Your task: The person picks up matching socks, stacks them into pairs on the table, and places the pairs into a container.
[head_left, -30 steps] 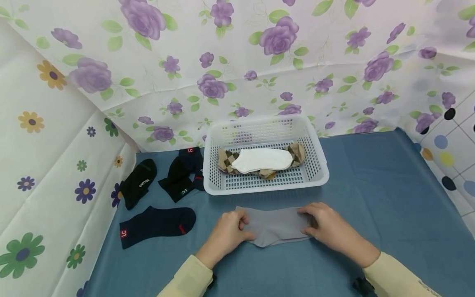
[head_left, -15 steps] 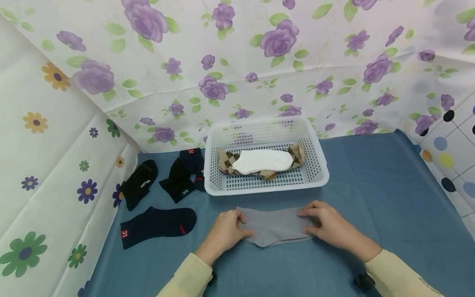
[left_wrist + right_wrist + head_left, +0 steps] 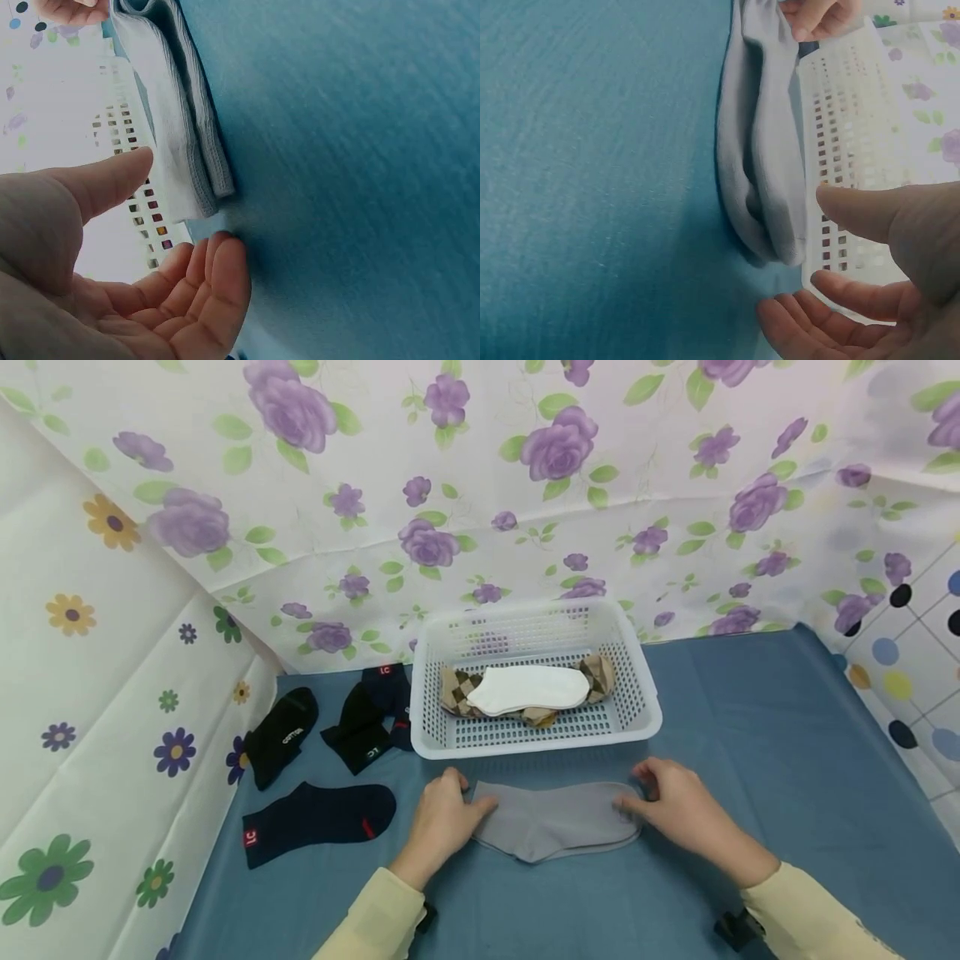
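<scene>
White basket [image 3: 540,748]: contents clear only from head view. Grey socks [image 3: 558,821] flat at its 6 o'clock; wrist views alone resolve two stacked layers, cuffs ribbed. Left hand [image 3: 441,820] at socks' 9 o'clock, right hand [image 3: 678,803] at 3: thumbs and fingers parted, gripping nothing; contact uncertain. Basket's 9 o'clock: black sock [image 3: 281,739] lettered "COTTON", navy sock [image 3: 385,690] tagged "LC".
</scene>
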`<control>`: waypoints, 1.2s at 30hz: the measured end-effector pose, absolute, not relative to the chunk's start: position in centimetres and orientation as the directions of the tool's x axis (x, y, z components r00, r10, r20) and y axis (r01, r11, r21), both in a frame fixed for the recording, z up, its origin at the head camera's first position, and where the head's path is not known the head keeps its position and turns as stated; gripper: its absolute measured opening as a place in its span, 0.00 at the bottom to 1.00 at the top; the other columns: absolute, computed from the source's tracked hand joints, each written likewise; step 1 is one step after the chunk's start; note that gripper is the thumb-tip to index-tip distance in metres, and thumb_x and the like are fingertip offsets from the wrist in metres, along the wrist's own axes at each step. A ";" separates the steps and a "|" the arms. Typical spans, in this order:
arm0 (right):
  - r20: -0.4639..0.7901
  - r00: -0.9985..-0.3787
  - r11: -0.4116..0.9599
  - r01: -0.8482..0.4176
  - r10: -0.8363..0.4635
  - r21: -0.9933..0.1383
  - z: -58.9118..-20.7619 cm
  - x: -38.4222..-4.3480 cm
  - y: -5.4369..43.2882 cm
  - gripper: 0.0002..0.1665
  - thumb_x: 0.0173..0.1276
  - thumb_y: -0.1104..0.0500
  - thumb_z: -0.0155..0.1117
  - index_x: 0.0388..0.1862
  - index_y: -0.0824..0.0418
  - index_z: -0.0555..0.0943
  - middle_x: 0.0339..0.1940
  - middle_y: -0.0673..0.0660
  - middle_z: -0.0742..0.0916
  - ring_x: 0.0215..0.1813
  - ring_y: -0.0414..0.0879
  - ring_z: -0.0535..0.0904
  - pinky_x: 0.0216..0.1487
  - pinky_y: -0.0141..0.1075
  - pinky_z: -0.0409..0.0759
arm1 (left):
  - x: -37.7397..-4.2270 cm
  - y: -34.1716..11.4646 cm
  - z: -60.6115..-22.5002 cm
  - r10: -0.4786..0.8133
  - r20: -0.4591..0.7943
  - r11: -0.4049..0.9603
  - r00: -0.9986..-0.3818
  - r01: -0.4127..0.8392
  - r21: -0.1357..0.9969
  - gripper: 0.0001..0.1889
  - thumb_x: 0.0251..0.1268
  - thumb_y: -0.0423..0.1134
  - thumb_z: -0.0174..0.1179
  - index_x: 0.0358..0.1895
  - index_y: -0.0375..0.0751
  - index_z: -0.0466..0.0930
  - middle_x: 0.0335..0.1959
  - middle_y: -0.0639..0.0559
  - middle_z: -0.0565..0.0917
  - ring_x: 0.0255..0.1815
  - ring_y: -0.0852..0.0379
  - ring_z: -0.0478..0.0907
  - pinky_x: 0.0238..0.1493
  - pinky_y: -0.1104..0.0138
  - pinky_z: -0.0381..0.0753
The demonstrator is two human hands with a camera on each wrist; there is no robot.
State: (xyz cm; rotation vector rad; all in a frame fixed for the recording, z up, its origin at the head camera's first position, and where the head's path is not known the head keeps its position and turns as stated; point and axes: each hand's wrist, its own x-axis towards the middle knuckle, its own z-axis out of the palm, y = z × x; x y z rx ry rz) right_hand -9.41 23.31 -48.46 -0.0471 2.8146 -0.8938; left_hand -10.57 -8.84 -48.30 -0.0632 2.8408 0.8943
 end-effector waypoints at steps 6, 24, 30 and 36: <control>-0.249 -0.966 0.828 0.079 -0.075 -0.555 -48.6 -9.4 23.1 0.35 0.51 0.36 0.69 0.45 0.62 0.78 0.35 0.55 0.82 0.34 0.43 0.75 0.31 0.37 0.74 | -10.5 -9.1 -48.5 0.021 -0.221 0.770 -0.975 -0.125 0.626 0.23 0.52 0.52 0.67 0.39 0.36 0.74 0.15 0.51 0.72 0.13 0.58 0.68 0.16 0.65 0.68; -0.250 -0.962 0.844 0.045 -0.107 -0.535 -49.5 -9.5 22.3 0.30 0.50 0.42 0.73 0.43 0.61 0.77 0.24 0.53 0.76 0.22 0.43 0.69 0.21 0.36 0.64 | -10.9 -8.6 -48.4 0.020 -0.301 0.781 -0.953 -0.173 0.601 0.21 0.45 0.44 0.73 0.36 0.35 0.75 0.29 0.45 0.76 0.25 0.54 0.71 0.22 0.66 0.69; -0.240 -0.963 0.854 0.019 -0.125 -0.520 -49.6 -9.5 22.1 0.25 0.49 0.43 0.74 0.37 0.58 0.77 0.24 0.52 0.75 0.24 0.44 0.68 0.22 0.36 0.63 | -10.8 -8.6 -48.6 0.038 -0.324 0.788 -0.945 -0.171 0.591 0.19 0.50 0.45 0.70 0.20 0.42 0.67 0.15 0.52 0.63 0.14 0.56 0.61 0.15 0.66 0.60; -0.216 -0.963 0.833 -0.014 -0.161 -0.553 -49.7 -9.3 22.2 0.19 0.50 0.47 0.75 0.26 0.53 0.73 0.20 0.51 0.73 0.21 0.43 0.66 0.21 0.35 0.63 | -10.3 -8.8 -48.7 0.143 -0.229 0.803 -0.963 -0.023 0.595 0.18 0.53 0.45 0.68 0.21 0.44 0.67 0.15 0.55 0.62 0.14 0.58 0.60 0.16 0.67 0.59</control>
